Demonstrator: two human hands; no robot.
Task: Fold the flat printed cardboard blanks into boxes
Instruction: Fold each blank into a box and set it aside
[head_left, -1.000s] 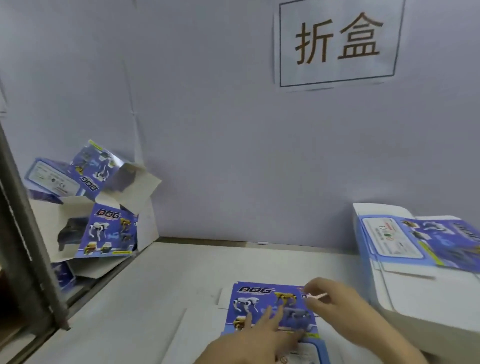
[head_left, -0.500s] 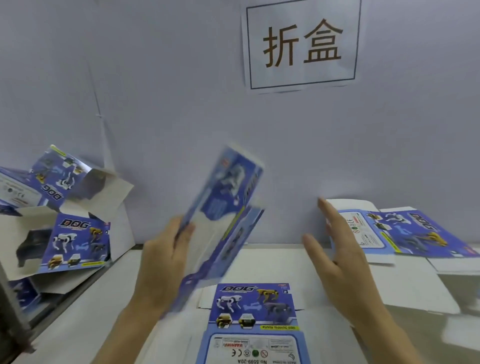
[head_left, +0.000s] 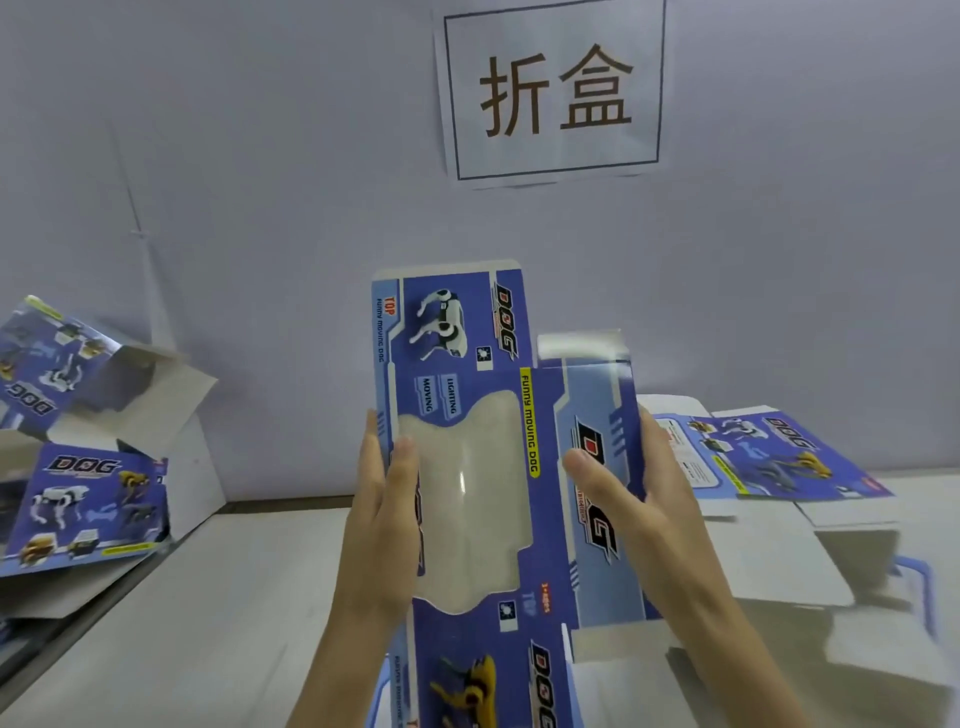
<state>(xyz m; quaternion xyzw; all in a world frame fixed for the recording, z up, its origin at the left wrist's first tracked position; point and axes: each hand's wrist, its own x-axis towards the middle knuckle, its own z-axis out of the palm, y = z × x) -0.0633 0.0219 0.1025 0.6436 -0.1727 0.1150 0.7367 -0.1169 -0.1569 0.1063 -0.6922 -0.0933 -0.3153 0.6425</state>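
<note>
I hold the blank (head_left: 498, 639) upright in front of me, above the table (head_left: 208, 623), with its clear window (head_left: 467, 509) facing me. My left hand (head_left: 379, 519) pinches the left edge, thumb on the front and fingers behind. My right hand (head_left: 639, 509) grips the right side panel the same way. I judge the step to be opening the flat sleeve into a tube. To do it well I should press the two edges towards each other, so the long creases break cleanly. I should keep my thumbs off the film, which looks easy to dent. More flat blanks (head_left: 769, 457) lie to the right, and folded boxes (head_left: 88, 499) are piled to the left.
</note>
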